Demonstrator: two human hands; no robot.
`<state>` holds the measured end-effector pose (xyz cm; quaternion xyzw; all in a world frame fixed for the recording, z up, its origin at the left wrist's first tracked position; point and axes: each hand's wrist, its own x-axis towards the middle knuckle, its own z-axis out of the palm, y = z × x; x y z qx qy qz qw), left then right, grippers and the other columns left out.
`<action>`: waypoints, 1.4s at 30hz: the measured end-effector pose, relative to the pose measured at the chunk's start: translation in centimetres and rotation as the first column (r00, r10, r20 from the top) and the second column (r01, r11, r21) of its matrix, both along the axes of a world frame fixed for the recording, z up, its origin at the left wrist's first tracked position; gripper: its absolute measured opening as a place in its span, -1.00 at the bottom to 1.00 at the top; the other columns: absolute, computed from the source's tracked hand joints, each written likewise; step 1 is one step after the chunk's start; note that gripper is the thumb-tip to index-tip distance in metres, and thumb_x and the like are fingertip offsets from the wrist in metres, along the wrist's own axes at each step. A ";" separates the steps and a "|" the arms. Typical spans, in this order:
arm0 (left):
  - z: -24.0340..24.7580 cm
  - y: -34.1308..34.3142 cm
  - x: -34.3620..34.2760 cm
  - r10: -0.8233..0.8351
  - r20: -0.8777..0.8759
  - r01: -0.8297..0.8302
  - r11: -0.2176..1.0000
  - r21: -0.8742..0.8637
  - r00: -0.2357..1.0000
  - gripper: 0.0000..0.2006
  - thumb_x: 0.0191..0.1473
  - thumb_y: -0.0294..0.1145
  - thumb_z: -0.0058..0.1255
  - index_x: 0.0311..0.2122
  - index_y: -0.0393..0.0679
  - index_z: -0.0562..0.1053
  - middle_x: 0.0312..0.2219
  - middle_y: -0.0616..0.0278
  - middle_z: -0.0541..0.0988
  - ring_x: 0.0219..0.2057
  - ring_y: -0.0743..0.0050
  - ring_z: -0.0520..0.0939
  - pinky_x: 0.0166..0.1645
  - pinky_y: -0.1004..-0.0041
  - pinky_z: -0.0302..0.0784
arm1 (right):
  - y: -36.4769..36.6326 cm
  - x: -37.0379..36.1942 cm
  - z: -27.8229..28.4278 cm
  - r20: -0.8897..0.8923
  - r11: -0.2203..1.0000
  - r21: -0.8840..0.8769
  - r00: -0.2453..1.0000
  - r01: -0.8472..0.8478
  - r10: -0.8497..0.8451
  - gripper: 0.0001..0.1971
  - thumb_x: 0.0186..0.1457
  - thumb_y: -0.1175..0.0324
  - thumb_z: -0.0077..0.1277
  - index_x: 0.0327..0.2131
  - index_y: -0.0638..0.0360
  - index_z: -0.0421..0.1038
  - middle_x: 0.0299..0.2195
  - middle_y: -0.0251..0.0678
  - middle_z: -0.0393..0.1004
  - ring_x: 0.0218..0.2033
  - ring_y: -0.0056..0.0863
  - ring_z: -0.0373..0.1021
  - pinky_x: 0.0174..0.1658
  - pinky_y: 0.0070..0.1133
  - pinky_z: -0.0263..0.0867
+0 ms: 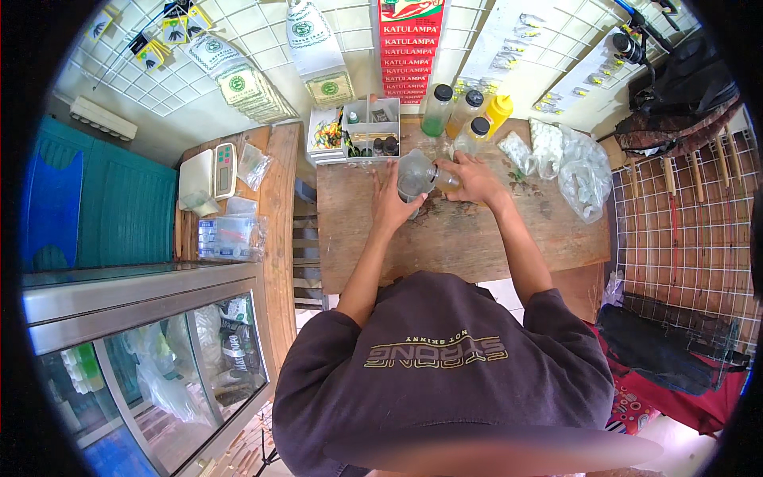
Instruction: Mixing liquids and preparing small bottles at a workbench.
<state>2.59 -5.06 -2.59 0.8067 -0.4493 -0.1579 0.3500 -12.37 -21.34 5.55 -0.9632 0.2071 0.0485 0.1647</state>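
My left hand (391, 203) is wrapped round a translucent plastic cup (412, 173) over the wooden table, its thumb along the near side. In my right hand (474, 180) is a small clear bottle (448, 182) with yellowish liquid, tipped over with its neck at the cup's right side. Whether liquid is flowing out is too small to tell. Just beyond my right hand stand a clear bottle with a black cap (478, 127), a bottle with green liquid (436, 113), one with amber liquid (464, 111) and a yellow squeeze bottle (498, 113).
A white divided organizer (373, 127) full of small items stands left of the cup. Plastic bags of white material (584, 183) lie at the table's right. Further left are a digital scale (208, 176) and a glass-fronted cabinet (159, 381). Packets hang from the wall grid (262, 48).
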 end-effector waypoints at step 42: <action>0.1 0.7 0.5 0.092 0.098 -0.091 0.996 -0.008 0.991 -0.03 -0.25 -0.03 0.31 0.21 -0.28 0.07 0.06 -0.12 0.26 0.09 -0.15 0.23 0.18 0.05 0.16 | 2.0 1.1 -4.8 0.662 0.874 0.418 0.576 0.249 -0.480 -0.27 -0.15 0.28 0.29 0.13 0.14 0.22 0.00 -0.09 0.32 0.07 -0.17 0.28 0.11 -0.38 0.20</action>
